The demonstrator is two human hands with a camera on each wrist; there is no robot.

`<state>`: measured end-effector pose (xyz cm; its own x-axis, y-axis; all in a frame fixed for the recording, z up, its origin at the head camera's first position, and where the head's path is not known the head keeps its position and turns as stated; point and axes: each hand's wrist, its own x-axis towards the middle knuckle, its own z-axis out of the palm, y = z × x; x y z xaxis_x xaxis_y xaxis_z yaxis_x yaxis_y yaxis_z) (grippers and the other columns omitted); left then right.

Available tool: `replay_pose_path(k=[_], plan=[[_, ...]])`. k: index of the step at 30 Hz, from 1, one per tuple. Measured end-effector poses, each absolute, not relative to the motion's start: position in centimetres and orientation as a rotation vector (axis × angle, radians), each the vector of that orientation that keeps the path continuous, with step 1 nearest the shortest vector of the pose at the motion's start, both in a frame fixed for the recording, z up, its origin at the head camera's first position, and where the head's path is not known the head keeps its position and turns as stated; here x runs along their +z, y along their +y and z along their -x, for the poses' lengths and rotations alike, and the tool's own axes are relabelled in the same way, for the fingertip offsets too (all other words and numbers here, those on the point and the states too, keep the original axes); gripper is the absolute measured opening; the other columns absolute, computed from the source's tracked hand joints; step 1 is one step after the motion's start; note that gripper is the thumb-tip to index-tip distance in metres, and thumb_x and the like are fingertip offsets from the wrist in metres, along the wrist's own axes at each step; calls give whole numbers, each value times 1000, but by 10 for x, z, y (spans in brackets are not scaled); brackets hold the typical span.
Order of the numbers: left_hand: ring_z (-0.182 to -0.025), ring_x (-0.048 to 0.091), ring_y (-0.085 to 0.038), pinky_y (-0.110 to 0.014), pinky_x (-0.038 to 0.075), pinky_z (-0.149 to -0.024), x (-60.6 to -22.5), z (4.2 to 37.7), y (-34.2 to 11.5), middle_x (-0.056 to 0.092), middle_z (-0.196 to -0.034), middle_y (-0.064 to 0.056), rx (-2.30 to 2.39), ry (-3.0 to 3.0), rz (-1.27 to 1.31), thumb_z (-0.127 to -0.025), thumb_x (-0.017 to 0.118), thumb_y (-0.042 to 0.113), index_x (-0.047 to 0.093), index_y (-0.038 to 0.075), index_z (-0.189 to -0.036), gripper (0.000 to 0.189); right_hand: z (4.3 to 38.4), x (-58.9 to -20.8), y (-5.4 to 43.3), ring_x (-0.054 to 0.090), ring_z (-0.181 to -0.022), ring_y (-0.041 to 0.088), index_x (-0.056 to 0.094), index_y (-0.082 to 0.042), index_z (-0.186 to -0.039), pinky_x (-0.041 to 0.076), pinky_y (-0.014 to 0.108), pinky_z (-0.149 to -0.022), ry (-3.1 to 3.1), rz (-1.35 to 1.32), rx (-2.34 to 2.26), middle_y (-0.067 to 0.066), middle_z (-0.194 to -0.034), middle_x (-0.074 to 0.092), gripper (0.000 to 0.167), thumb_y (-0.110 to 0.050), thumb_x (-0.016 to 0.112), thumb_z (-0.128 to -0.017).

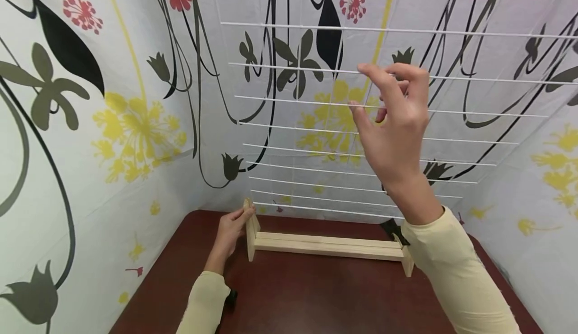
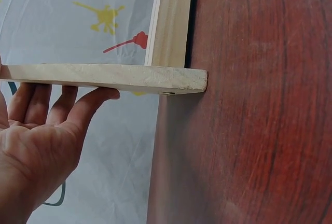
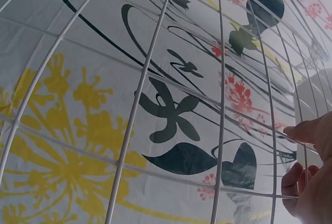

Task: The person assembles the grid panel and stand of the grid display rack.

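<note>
A pale wooden stand rests on the tabletop: a long horizontal bar between two upright end boards. My left hand holds the upper part of its left end board; in the left wrist view the fingers lie along one face, the thumb mostly out of frame. Above and behind the stand rises a large white wire grid, leaning toward me at the top. My right hand grips the grid's wires near its middle, thumb and fingers curled at neighbouring wires. My right forearm partly hides the stand's right end.
A dark red-brown wooden table lies beneath the stand. White sheeting with printed flowers and leaves encloses the back and both sides. A black strap piece shows beside the right sleeve, near the stand's right end.
</note>
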<state>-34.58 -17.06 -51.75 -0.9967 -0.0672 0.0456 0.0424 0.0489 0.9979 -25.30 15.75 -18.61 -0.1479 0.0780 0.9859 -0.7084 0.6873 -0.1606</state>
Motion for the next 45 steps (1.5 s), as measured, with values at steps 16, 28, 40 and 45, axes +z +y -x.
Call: replay_pose_path(k=[16,28,40,45], plan=[[-138,59,-40,-57,56,-105,-514,353,-169,59,-151,-24,-2160,-2160,-8,-96,79,45,67,10,-142,60,280,-181,143,43,-76,20,73,-26,-131,32,18,-62,-1571,-537,794,19,-126,55,47,-2,78,-90],[-137,61,-38,-54,59,-101,-515,351,-171,63,-149,-19,-2115,-2177,31,-96,77,47,68,14,-141,57,296,-193,144,48,-77,29,71,-26,-133,33,17,-64,-1607,-512,767,20,-129,55,50,-2,79,-90],[-135,62,-35,-50,61,-99,-515,352,-172,64,-148,-17,-2131,-2158,13,-96,78,46,70,15,-139,53,307,-202,139,44,-75,23,72,-24,-132,36,22,-72,-1605,-554,758,24,-125,55,51,0,79,-87],[-132,63,-33,-48,62,-97,-519,351,-172,67,-145,-15,-2130,-2157,19,-96,78,46,72,16,-137,52,310,-208,138,47,-75,26,72,-23,-133,40,28,-80,-1622,-565,750,25,-126,54,52,1,78,-88]])
